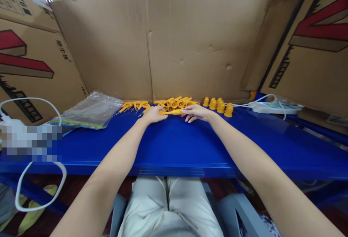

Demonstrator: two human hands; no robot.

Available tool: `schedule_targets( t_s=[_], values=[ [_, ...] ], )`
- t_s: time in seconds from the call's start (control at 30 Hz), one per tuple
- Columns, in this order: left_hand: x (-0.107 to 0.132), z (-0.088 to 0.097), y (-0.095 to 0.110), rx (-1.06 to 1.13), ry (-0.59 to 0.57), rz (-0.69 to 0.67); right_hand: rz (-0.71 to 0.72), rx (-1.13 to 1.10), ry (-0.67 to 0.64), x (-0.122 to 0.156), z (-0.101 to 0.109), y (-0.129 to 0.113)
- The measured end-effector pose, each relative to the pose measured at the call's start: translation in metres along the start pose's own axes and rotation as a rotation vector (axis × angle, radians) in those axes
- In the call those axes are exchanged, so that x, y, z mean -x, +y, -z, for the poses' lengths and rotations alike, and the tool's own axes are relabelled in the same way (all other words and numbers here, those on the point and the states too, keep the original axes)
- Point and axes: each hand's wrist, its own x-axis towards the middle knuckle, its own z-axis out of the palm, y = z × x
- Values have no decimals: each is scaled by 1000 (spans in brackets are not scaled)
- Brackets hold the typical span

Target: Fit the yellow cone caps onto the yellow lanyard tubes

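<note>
Both my arms reach forward over a blue table (174, 146). My left hand (153, 114) and my right hand (196, 112) together hold one long yellow plastic part (174, 112), one hand at each end. Just behind it lies a heap of several yellow tube-shaped parts (176, 102). Left of that heap lie several yellow parts with small metal springs (134, 105). To the right of my right hand stand several short yellow caps (219, 105), upright in a group.
A flat cardboard sheet (168, 41) walls the back of the table, with printed cartons at left (24, 55) and right (315, 45). Clear plastic bags (91, 110) lie at left. A white power strip (274, 106) with cable lies at right. White cable (40, 179) loops off the left edge.
</note>
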Motion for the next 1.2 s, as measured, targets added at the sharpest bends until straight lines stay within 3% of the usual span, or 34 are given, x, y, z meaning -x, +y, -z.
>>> schedule_targets(
  t_s=[0.37, 0.57, 0.73, 0.9, 1.03, 1.2],
  values=[
    [-1, -2, -2, 11, -4, -4, -64, 29, 56, 10, -11, -9],
    [-1, -1, -1, 56, -16, 8, 5, 56, 19, 6, -8, -4],
    [0, 1, 0, 113, -59, 69, 215, 293, 90, -5, -6, 6],
    [0, 2, 1, 120, -60, 72, 578, 813, 208, -11, -11, 8],
    [1, 2, 2, 178, -67, 69, 679, 1047, 213, -7, -19, 2],
    [1, 1, 0, 210, -39, 7, 751, 1068, 212, -4, -21, -2]
  ],
)
